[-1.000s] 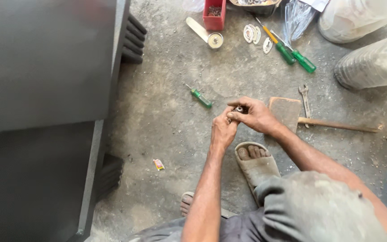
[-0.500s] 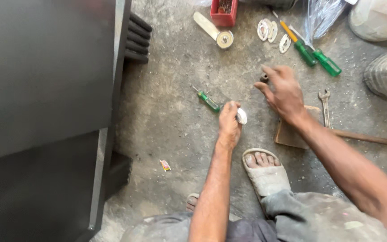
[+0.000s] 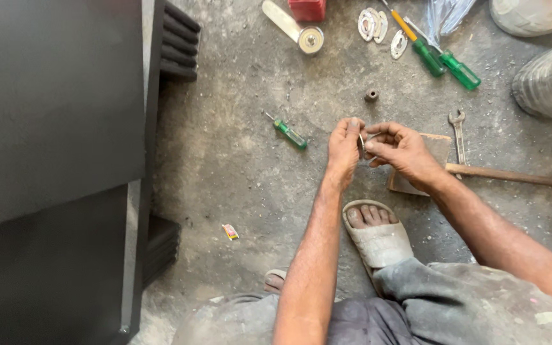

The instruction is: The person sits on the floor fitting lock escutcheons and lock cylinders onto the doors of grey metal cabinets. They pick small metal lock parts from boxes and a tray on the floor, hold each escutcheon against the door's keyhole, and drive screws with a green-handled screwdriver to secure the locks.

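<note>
My left hand (image 3: pixel 344 145) and my right hand (image 3: pixel 402 150) meet above the concrete floor, fingertips together. Between them they pinch a small thin metal part (image 3: pixel 367 138); its exact shape is too small to tell. A small dark cylindrical piece (image 3: pixel 371 95) lies on the floor just beyond my hands. A small green-handled screwdriver (image 3: pixel 288 132) lies to the left of my left hand. Under my right wrist sits a flat wooden block (image 3: pixel 424 167) with a hammer's wooden handle (image 3: pixel 511 176) running right.
A large dark metal cabinet (image 3: pixel 52 128) fills the left side. At the top lie two green screwdrivers (image 3: pixel 445 59), metal plates (image 3: pixel 372 24), a red box (image 3: pixel 307 9), a roller wheel on a bracket (image 3: pixel 306 37) and plastic bags (image 3: pixel 551 76). A spanner (image 3: pixel 458 133) lies right; my sandalled foot (image 3: pixel 377 235) below.
My right hand reached out to the floor ahead and came back to my left hand. A small dark cylinder now lies on the floor where it reached. Both hands now hold a small metal part together.
</note>
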A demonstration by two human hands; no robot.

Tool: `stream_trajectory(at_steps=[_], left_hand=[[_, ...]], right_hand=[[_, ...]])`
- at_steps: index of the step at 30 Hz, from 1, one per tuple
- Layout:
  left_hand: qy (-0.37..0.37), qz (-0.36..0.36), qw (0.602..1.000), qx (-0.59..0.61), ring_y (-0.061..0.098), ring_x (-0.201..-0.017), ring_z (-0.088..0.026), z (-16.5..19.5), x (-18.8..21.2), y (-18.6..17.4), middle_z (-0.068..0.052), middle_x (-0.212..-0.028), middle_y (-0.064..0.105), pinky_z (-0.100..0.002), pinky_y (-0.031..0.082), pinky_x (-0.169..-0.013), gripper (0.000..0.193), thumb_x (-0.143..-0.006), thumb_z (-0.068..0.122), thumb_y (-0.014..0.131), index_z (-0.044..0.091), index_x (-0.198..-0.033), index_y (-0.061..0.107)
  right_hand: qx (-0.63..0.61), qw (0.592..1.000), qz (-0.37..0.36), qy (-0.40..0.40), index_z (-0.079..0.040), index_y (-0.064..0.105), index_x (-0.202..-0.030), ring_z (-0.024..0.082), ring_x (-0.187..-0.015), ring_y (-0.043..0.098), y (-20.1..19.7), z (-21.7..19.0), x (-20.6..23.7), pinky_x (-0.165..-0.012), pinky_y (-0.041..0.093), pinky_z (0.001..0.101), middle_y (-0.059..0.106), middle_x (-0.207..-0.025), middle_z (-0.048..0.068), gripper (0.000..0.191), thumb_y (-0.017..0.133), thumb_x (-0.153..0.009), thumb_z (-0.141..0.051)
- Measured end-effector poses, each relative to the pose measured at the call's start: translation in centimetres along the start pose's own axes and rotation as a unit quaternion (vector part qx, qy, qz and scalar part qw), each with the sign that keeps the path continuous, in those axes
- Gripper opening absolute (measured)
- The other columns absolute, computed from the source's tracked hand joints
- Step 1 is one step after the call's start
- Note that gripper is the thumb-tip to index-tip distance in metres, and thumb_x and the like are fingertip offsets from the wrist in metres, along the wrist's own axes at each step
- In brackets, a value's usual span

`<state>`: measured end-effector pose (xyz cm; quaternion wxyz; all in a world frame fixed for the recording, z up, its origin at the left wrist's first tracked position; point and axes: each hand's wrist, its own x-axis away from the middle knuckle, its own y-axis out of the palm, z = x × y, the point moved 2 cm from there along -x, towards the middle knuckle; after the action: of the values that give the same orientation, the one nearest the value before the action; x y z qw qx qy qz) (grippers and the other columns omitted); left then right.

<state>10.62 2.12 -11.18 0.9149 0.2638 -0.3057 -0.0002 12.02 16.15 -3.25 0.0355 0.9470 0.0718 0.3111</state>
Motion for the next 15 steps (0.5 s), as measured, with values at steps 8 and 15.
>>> stream_trajectory(at_steps=[8, 15], left_hand=[[-0.038, 0.051, 0.996, 0.061, 0.061, -0.092, -0.014, 0.0, 0.1, 0.1, -0.008, -0.106, 0.063, -0.03, 0.054, -0.082, 0.031, -0.113, 0.026, 0.047, 0.0, -0.123, 0.059], [0.066, 0.09, 0.958, -0.265, 0.075, -0.105, -0.024, 0.8, 0.9, -1.3, -0.017, -0.113, 0.077, -0.035, 0.06, -0.092, 0.024, -0.102, 0.003, 0.05, 0.0, -0.118, 0.068]], right_hand=[[0.062, 0.997, 0.044, -0.025, -0.001, 0.062, -0.128, 0.014, -0.093, 0.07, 1.6, -0.6, 0.3, -0.078, 0.063, 0.0288, 0.07, -0.111, 0.008, 0.038, 0.07, -0.092, -0.008], [-0.075, 0.992, 0.102, -0.005, 0.002, 0.062, -0.129, 0.013, -0.093, 0.071, -1.2, 1.5, -1.6, -0.078, 0.063, 0.0267, 0.072, -0.107, 0.008, 0.034, 0.068, -0.097, -0.009]])
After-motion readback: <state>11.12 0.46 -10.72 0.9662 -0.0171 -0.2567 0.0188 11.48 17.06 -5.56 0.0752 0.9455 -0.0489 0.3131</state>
